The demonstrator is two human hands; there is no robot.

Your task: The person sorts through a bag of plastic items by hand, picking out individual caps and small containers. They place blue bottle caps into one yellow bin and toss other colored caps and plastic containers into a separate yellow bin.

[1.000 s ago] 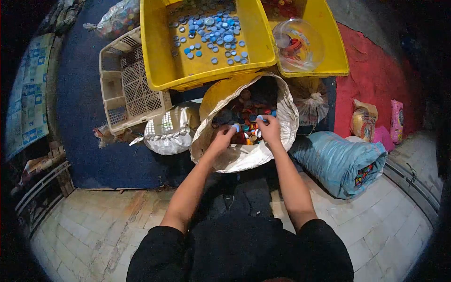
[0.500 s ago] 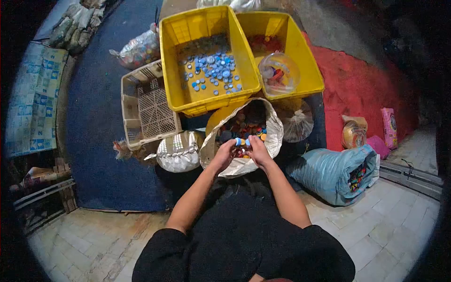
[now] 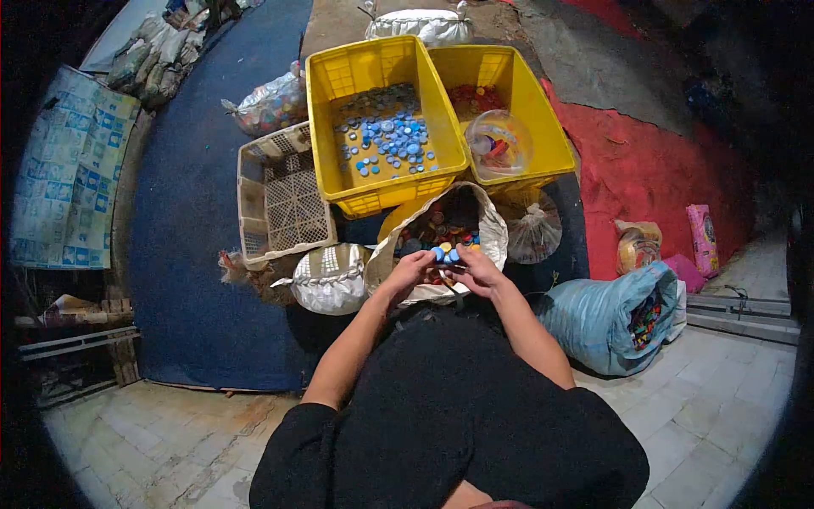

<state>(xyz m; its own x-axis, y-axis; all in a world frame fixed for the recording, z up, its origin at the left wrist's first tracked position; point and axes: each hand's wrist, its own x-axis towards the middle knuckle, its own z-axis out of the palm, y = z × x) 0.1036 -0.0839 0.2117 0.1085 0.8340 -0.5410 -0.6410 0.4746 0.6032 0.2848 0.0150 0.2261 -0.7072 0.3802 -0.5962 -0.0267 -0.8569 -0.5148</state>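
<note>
Bottle caps (image 3: 439, 253), two, small, round, blue plastic, pinched side by side at my fingertips just above the mouth of the sack. They're round discs, so neither has a real long axis; the pair lines up left to right across my view. Whether the open side or the top faces up is too small to tell.

Left hand (image 3: 413, 271) closed in a pinch on the left cap, right hand (image 3: 476, 270) closed in a pinch on the right one. Cannot tell whether the two bottle caps touch or sit just apart.

Under them, white woven plastic sack (image 3: 498, 242), top rolled open, heap of mixed-colour caps (image 3: 428, 227) inside. Just beyond it, yellow plastic crate (image 3: 326, 127) with loose blue caps (image 3: 386, 140) spread over its floor. Beside it on the right, second yellow plastic crate (image 3: 543, 136) holding a clear plastic bowl (image 3: 498, 142).

Left of the first crate, beige latticed plastic basket (image 3: 280, 199). Silvery tied bag (image 3: 331, 278) just left of the sack, clear tied bag (image 3: 536, 227) just right of it. Blue-grey stuffed sack (image 3: 602, 318) near my right arm. Dark blue carpet (image 3: 186, 220) underneath, red mat (image 3: 653, 170) to the right.
</note>
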